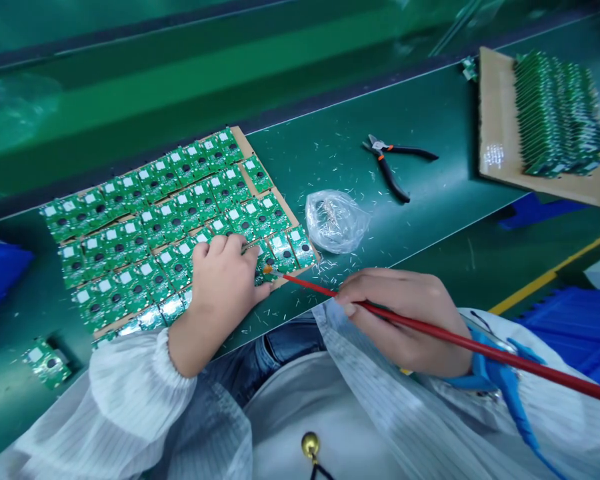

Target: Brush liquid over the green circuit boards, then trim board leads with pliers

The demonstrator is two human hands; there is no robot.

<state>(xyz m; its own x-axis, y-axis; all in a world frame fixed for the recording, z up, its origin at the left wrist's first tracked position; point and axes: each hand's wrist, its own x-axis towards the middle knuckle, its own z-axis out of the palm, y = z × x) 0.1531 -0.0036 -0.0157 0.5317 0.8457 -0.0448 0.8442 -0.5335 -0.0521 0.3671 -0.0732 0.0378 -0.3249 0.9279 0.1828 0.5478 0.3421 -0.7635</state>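
One green workbench (pixel 380 133) carries two cardboard sheets: the nearer sheet (pixel 279 203) under dozens of green circuit boards (pixel 155 220) in rows, the farther sheet (pixel 495 113) under a tilted stack of boards (pixel 555 113). The left hand (pixel 225 287) rests on the rows, fingers slightly curled, holding nothing visible. The right hand (pixel 400 320) grips one red-handled brush (pixel 320 288), its orange tip (pixel 267 269) at a board's edge. One clear plastic bag (pixel 336 221), one pair of black-handled pliers (pixel 393 167) and two loose boards (pixel 47 362) lie apart

Side cutters (pixel 387 167) lie near a clear plastic bag (pixel 336 221).
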